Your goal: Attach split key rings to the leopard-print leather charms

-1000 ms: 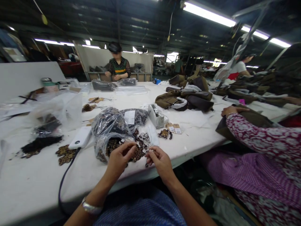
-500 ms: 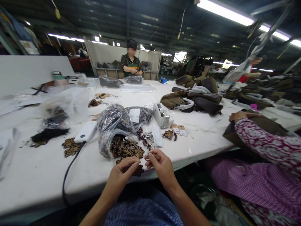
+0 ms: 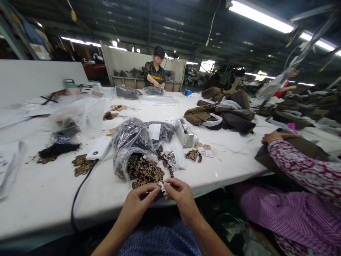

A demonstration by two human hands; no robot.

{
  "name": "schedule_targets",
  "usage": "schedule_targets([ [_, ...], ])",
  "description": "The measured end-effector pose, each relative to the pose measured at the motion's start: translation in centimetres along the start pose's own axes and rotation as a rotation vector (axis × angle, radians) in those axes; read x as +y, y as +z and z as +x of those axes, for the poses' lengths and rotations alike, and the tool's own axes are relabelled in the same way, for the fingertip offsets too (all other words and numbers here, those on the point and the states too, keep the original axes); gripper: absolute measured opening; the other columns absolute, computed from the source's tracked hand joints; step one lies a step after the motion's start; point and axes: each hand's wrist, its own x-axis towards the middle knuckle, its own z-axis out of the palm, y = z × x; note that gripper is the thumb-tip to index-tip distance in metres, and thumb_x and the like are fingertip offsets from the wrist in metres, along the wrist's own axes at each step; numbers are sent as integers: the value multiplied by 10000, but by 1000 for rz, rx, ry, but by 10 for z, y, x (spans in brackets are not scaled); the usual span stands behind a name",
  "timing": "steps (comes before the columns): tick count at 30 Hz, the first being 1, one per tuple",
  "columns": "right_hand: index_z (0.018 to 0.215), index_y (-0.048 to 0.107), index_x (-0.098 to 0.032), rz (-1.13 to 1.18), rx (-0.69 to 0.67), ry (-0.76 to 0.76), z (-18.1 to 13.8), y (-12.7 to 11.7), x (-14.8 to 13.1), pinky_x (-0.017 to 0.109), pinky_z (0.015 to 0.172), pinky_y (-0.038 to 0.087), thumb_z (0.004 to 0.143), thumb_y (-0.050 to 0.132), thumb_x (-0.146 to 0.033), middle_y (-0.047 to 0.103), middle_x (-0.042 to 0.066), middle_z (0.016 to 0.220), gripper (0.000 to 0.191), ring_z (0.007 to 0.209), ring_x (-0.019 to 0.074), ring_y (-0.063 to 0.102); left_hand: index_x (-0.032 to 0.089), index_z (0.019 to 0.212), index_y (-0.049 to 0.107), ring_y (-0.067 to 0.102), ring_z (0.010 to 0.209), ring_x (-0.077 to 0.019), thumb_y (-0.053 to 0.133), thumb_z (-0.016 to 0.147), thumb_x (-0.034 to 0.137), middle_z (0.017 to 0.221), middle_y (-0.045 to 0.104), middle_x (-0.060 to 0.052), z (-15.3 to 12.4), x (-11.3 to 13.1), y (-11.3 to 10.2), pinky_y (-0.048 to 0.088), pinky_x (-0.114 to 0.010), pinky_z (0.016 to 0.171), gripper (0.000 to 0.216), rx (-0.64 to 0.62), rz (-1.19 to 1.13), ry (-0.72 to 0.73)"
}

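Observation:
Close together at the table's front edge, both of my hands are closed in a pinch. My left hand (image 3: 141, 199) grips a dark leopard-print charm (image 3: 159, 196), mostly hidden by the fingers. A metal key ring (image 3: 160, 182) is pinched by my right hand (image 3: 181, 197) and meets the charm between my fingertips. Just beyond lies a heap of leopard-print charms (image 3: 145, 170), spilling from a clear plastic bag (image 3: 131, 137). Right of the heap are several loose metal rings and clasps (image 3: 169, 156) with a dark strap (image 3: 170, 171).
Left of the bag are a white power bank (image 3: 98, 148) with a black cable and more leopard-print pieces (image 3: 82, 165). A tape dispenser (image 3: 184, 133), paper tags (image 3: 204, 149) and olive bags (image 3: 221, 115) lie to the right. A co-worker's sleeve (image 3: 295, 160) reaches in at right.
My hands have come together, bringing the key ring down and left to the charm. A dark strap now shows beside the loose rings. The view has shifted slightly.

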Motion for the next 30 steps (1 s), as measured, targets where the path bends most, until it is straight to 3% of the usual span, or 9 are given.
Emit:
schedule_targets([
  [4, 932, 719, -159, -122, -76, 13, 2, -6, -6, 237, 534, 497, 784, 687, -519, 622, 0, 690, 390, 519, 104, 539, 215, 864, 751, 690, 909, -218, 609, 858, 392, 937, 766, -32, -2, 8, -10, 528, -292, 835, 226, -49, 116, 38],
  [9, 839, 729, -169, -402, -183, -54, 2, -7, -13, 198, 463, 428, 852, 626, -451, 629, -11, 627, 300, 442, 81, 517, 234, 851, 757, 691, 896, -204, 584, 875, 332, 919, 769, -21, -3, 19, -15, 525, -290, 847, 200, -146, 193, 108],
  [15, 857, 619, -164, -193, -22, 1, 4, -6, 2, 215, 450, 470, 825, 645, -502, 635, -11, 612, 341, 423, 108, 564, 237, 854, 776, 676, 996, -234, 606, 857, 373, 994, 756, -61, -4, 6, -7, 533, -347, 910, 217, 77, 173, 212],
  [19, 862, 580, -177, -111, 33, -5, 4, -4, 6, 243, 523, 509, 837, 642, -486, 664, 7, 663, 317, 501, 135, 612, 245, 854, 776, 700, 935, -220, 618, 854, 365, 939, 770, -42, -5, -3, 1, 557, -331, 881, 199, 74, 181, 185],
  [25, 847, 669, -179, -256, 51, -127, -1, -3, 5, 258, 681, 499, 841, 647, -398, 681, 36, 806, 220, 744, 176, 623, 252, 869, 781, 705, 976, -242, 631, 833, 374, 973, 778, -36, -5, -1, 3, 555, -368, 913, 197, 94, 223, 147],
  [27, 844, 685, -180, -326, 17, -130, -4, -5, 2, 252, 669, 489, 837, 644, -370, 679, 38, 813, 195, 748, 175, 616, 248, 864, 778, 713, 938, -235, 620, 840, 377, 951, 780, -36, -5, 1, 1, 568, -350, 875, 206, 88, 253, 128],
  [30, 952, 671, -199, -400, -141, -100, -8, -7, -6, 217, 563, 446, 841, 618, -299, 643, 1, 714, 158, 634, 141, 586, 250, 862, 774, 714, 916, -225, 614, 847, 358, 941, 780, -30, -6, 4, -2, 565, -334, 862, 194, 46, 292, 123],
])
